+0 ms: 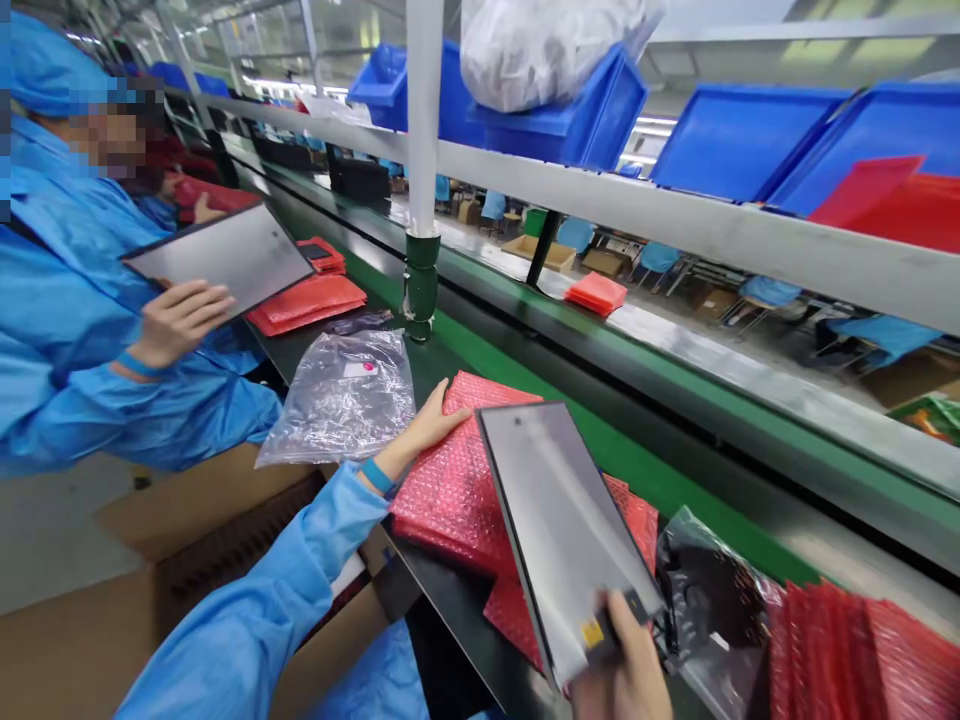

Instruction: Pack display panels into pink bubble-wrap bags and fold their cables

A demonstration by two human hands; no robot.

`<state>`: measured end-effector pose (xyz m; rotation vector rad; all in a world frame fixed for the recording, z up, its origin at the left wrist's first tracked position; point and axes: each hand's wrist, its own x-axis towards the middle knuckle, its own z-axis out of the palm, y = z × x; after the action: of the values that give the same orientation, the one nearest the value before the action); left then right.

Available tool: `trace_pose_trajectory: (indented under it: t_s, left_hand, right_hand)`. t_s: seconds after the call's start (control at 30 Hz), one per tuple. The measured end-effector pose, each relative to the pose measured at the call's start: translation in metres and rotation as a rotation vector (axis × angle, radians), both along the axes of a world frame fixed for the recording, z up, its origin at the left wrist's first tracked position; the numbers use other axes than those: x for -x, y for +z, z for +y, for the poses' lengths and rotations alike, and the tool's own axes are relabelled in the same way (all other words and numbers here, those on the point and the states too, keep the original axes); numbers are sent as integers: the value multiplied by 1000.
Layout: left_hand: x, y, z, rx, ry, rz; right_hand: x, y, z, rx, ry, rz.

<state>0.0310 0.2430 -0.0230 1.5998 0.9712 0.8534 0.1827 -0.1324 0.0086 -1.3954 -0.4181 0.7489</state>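
Note:
A flat display panel (562, 520) with a silvery face and dark border is tilted in my right hand (626, 660). My right fingers grip its near end, by a yellow patch and a dark strip. My left hand (431, 425) is closed on the upper left edge of a red bubble-wrap bag (457, 480), thumb lying on top. That bag rests on a stack of similar ones, and the panel's left edge overlaps it from above. More red bubble wrap (517, 615) shows below the panel.
A clear plastic bag (349, 390) lies left of the stack. At right are a bag with dark parts (712, 590) and upright red bubble bags (825, 650). A co-worker's hand (180, 320) holds another panel (232, 255). An open carton (217, 540) stands below; a post (424, 130) rises behind.

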Motion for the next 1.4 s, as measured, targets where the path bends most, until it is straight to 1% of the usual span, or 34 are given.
trace_pose_trajectory:
  t_s: [0.07, 0.1, 0.13, 0.17, 0.2, 0.23, 0.27, 0.3, 0.37, 0.4, 0.43, 0.5, 0.53, 0.6, 0.67, 0.7, 0.73, 0.77, 0.83, 0.97, 1.1, 1.2, 1.3, 1.4]
  left_hand:
    - [-6, -2, -6, 30, 6, -28]
    - [-8, -2, -8, 45, 8, -43]
    - [-9, -1, -10, 61, 12, -58]
    - [-9, 0, -11, 76, 18, -71]
    - [-7, 1, -12, 87, 24, -84]
    - [-4, 3, -14, 96, 26, -94]
    - [2, 4, -17, 106, 22, -104]
    - [10, 6, -22, 108, 17, -109]
    - [30, 7, -39, 51, -3, -81]
    - [41, 7, -50, -14, -20, -42]
    - [52, 7, -63, -108, -52, 14]
    - [72, 8, -91, -299, -152, 132]
    - [80, 9, -102, -369, -196, 166]
    - [91, 11, -118, -467, -215, 157]
    - [94, 12, -123, -514, -188, 98]
    - [94, 11, -122, -518, -178, 72]
    - [93, 9, -121, -510, -177, 57]
    - [92, 7, -120, -492, -178, 48]
    - [89, 2, -117, -437, -164, 40]
    - [87, -4, -119, -336, -123, 40]
    - [84, -5, -124, -295, -112, 28]
    - [82, -7, -124, -273, -109, 20]
    - [78, -8, -122, -259, -97, -5]
    - [72, -6, -123, -265, -97, -65]
  right_hand:
    - [29, 16, 55, -153, 101, 175]
    - [41, 25, 79, -212, 121, 216]
    - [50, 32, 97, -237, 152, 256]
    - [56, 36, 109, -230, 223, 289]
    - [59, 38, 114, -200, 303, 310]
    - [59, 36, 110, -155, 387, 324]
    - [57, 30, 100, -105, 460, 325]
    - [53, 22, 83, -49, 513, 320]
    - [39, 2, 38, 45, 497, 281]
    - [30, -7, 13, 103, 455, 280]
    - [21, -14, -12, 145, 371, 263]
    - [0, -22, -53, 208, 154, 150]
    - [-10, -23, -68, 245, 52, 56]
    - [-31, -22, -87, 369, -86, -192]
    - [-54, -23, -93, 553, -227, -490]
    - [-65, -24, -94, 650, -281, -607]
    - [-76, -25, -92, 715, -320, -677]
    - [-85, -28, -89, 760, -331, -716]
    - [-101, -34, -82, 796, -311, -733]
    - [-119, -47, -67, 841, -251, -751]
    - [-130, -55, -63, 813, -157, -702]
    - [-134, -54, -62, 746, -104, -656]
    - [-132, -43, -63, 651, -73, -630]
    - [-126, -26, -68, 557, -42, -645]
